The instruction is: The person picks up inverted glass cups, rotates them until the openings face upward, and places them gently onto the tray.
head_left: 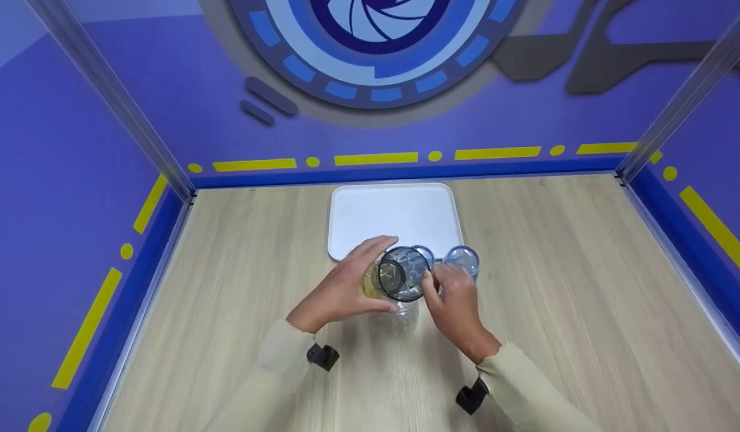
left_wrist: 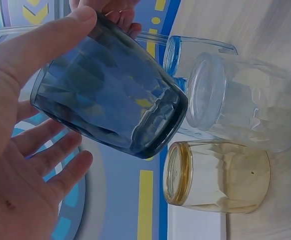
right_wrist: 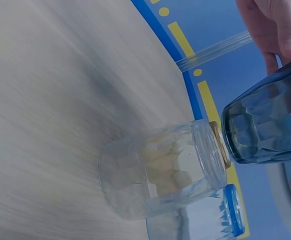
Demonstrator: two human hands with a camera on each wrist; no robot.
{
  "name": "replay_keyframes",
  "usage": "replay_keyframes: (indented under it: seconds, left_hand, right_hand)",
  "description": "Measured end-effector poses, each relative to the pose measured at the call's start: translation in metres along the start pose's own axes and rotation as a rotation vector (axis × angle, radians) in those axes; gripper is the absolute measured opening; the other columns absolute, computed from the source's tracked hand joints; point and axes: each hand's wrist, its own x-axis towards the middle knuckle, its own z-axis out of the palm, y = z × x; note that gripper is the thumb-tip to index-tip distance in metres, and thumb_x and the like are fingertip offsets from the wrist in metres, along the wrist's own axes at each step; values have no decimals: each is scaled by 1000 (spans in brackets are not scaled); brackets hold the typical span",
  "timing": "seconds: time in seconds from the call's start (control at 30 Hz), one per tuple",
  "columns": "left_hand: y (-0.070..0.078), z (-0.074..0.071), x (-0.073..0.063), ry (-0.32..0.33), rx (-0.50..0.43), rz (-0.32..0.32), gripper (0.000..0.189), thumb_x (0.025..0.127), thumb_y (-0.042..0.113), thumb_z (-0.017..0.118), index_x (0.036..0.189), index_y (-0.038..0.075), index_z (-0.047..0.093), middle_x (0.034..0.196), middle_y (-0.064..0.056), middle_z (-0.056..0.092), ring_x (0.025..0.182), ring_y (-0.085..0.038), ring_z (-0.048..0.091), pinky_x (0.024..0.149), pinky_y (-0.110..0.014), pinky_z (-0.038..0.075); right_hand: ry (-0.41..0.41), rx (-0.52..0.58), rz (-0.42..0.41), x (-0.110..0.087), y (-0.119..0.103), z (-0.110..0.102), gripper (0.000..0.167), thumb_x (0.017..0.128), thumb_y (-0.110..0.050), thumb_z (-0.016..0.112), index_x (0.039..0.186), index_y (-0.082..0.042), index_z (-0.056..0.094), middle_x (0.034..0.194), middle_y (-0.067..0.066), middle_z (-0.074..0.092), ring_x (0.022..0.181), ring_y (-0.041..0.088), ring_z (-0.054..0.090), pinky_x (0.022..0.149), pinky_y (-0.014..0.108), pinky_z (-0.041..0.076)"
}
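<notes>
Just short of the white tray [head_left: 394, 213], above the wooden table [head_left: 562, 288], two hands meet on one glass! The left hand [head_left: 345, 288] comes in from its own side, palm turned inward, forearm angled forward; the right hand [head_left: 457, 297] mirrors it, knuckles up, wrist bent in towards the middle. Both forearms are in pale sleeves [head_left: 532, 384], a small black device [head_left: 323, 357] at each wrist

And what a glass: a smoky-blue tumbler [left_wrist: 105, 90], see-through, faceted all round its wall, thick at the base, held up off the table and tilted, its mouth towards the head camera

Now the fingers! On the right, thumb and curled fingers pinch the rim. On the left, fingers spread wide and fairly straight, thumb well apart across the tumbler's side; whether that thumb presses, I cannot tell

Close by, a clear tumbler [left_wrist: 255, 100] stands right under the action, contact with the raised base impossible to judge. Beside it, an amber tumbler [left_wrist: 225, 177] on the left, and two blue-rimmed tumblers [head_left: 463, 261] farther back, near the tray's edge
</notes>
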Motion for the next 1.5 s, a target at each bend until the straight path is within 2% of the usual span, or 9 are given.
replay_keyframes:
  seconds: [0.23,0.47,0.9,1.23,1.5]
  left_hand:
    - [2,2,2,-4,24,-2,103,66,36,88,151,29,30,152,4,35,138,-15,37,110,-40,41]
    - [3,3,3,-14,48,-5,103,68,35,88,151,30,29,153,4,34,138,-15,38,108,-40,43]
    - [5,6,4,-24,93,3,102,68,35,87,151,31,28,152,4,35,138,-15,38,107,-39,44]
    - [6,7,5,-31,141,29,102,68,38,87,151,25,29,150,0,38,136,-17,41,108,-37,44]
    - [8,9,6,-45,179,4,101,70,35,87,151,25,29,148,0,39,133,-16,43,105,-36,46]
  right_hand:
    - [22,-22,-33,2,-1,1,30,83,-5,61,58,-10,45,52,-2,42,54,12,39,65,36,40]
    - [8,-44,-40,3,-5,0,30,84,-7,60,58,-11,46,53,-2,43,54,13,42,70,40,45]
    - [23,-74,-65,5,-9,-1,29,82,-7,61,57,-11,47,52,-3,44,53,15,44,70,39,43]
    - [17,-95,-64,5,-10,0,28,83,-8,60,57,-10,50,51,-2,47,53,16,48,72,40,43]
    - [23,-102,-85,6,-11,0,26,83,-8,62,59,-10,52,52,-2,49,52,16,49,71,40,43]
